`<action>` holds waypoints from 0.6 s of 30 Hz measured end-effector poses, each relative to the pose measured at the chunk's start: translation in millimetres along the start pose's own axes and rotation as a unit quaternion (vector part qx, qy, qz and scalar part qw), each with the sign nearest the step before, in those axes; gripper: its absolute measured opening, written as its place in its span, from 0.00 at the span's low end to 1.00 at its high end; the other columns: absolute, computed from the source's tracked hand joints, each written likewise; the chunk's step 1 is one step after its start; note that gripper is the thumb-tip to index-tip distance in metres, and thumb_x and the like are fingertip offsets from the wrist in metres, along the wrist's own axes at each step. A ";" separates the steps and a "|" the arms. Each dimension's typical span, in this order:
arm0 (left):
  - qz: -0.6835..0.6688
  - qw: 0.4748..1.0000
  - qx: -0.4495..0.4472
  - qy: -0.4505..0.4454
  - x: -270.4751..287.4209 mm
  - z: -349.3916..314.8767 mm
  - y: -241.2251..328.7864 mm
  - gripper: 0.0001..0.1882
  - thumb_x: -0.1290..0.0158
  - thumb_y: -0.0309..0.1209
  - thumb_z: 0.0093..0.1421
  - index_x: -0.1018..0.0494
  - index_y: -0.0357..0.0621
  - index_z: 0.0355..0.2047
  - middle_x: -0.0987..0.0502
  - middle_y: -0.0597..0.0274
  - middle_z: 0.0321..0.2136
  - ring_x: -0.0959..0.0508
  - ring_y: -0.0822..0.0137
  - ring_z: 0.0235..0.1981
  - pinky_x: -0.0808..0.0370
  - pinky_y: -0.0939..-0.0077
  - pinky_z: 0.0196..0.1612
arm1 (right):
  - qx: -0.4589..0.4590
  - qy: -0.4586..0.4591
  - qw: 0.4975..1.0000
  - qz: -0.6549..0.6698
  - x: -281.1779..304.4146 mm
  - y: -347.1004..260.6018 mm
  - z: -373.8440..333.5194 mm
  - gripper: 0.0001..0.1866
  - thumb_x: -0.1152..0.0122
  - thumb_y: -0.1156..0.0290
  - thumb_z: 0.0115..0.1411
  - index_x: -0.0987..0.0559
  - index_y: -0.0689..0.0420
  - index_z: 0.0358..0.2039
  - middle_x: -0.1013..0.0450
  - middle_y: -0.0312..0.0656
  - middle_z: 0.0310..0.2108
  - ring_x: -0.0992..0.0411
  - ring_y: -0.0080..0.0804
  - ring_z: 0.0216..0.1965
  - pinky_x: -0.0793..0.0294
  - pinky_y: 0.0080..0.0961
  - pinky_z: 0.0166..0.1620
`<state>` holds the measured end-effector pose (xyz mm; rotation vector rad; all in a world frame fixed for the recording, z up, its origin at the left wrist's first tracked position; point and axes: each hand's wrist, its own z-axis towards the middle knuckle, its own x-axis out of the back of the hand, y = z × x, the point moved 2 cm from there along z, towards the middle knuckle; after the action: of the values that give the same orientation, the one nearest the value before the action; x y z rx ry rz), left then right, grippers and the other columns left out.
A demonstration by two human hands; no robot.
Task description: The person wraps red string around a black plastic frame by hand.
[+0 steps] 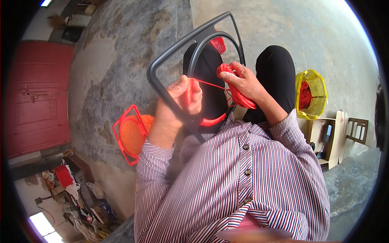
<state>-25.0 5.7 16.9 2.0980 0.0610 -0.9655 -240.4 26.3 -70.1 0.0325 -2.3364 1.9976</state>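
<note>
A dark grey frame [173,51] with a round ring inside a squared outer rim stands tilted above my lap. Red cord [211,121] is wound closely round the lower left stretch of its ring. My left hand [183,99] grips the ring at the wound part, thumb and fingers closed round it. In my right hand [242,79] is a bundle of red cord [239,95], pinched near its top. One strand runs taut from the bundle to the ring by my left thumb. The frame's lower corner is partly hidden by my left hand and wrist.
On the floor to the left lies a red frame [116,125] with an orange round centre. A yellow basket [299,95] holding red cord stands right, beside a wooden box [334,139] and small stool [356,131]. Clutter [77,190] lines the lower left near a red door [42,97].
</note>
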 end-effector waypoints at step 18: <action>-0.100 0.990 -0.047 -0.085 -42.1 -10.0 -26.1 0.34 0.61 0.56 0.63 0.32 0.33 0.49 0.26 0.44 0.34 0.27 0.58 0.21 0.33 0.74 0.20 | 0.201 -0.283 0.855 0.386 -35.0 -96.1 22.2 0.25 0.34 0.53 0.54 0.24 0.63 0.41 0.32 0.52 0.50 0.30 0.40 0.49 0.29 0.37 0.52</action>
<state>-57.7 41.5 31.3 1.9430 0.2304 -1.2336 -200.6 -11.6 18.9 -0.4208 -2.4004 3.2351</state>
